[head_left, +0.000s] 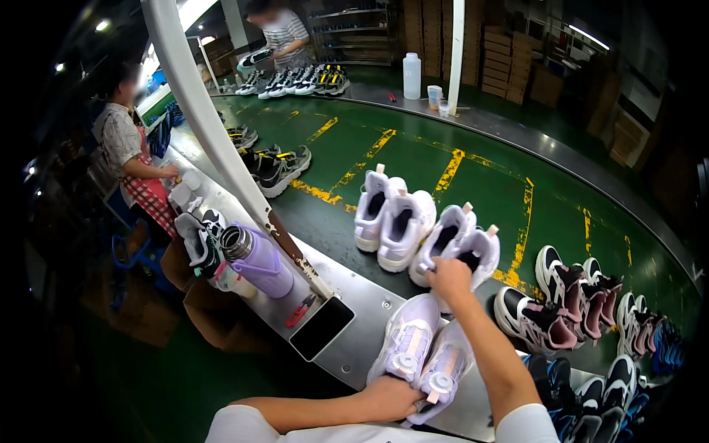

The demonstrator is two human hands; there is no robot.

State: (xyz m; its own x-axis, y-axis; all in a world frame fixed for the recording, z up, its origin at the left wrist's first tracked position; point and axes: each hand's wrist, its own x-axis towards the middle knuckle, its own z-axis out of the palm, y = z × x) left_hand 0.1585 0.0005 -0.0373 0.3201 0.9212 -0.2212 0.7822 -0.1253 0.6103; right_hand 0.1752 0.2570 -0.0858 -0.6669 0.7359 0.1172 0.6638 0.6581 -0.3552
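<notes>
The left hand [395,399] lies flat on the heel end of a lilac pair of shoes [422,356] at the near edge of the steel worktop [354,347], fingers spread and pressing, not curled round anything; the right hand [449,277] reaches out over the green conveyor belt [413,159], fingers closed on the heel of the near shoe of a white-and-lilac pair [456,247]; the two hands are well apart. The lilac pair sits side by side, toes aimed away towards the belt, heels towards the person, long axis running from near edge to far. The pair under the right hand runs the same way, heels near, toes far; another white pair [391,218] stands just to its left. By my reading the step in hand is handling a pair at the belt's near edge while the other is steadied; a clean lift there would call for a firm pinch at the heel. A purple flask [258,258] and a dark phone [322,328] lie further left on the worktop.
</notes>
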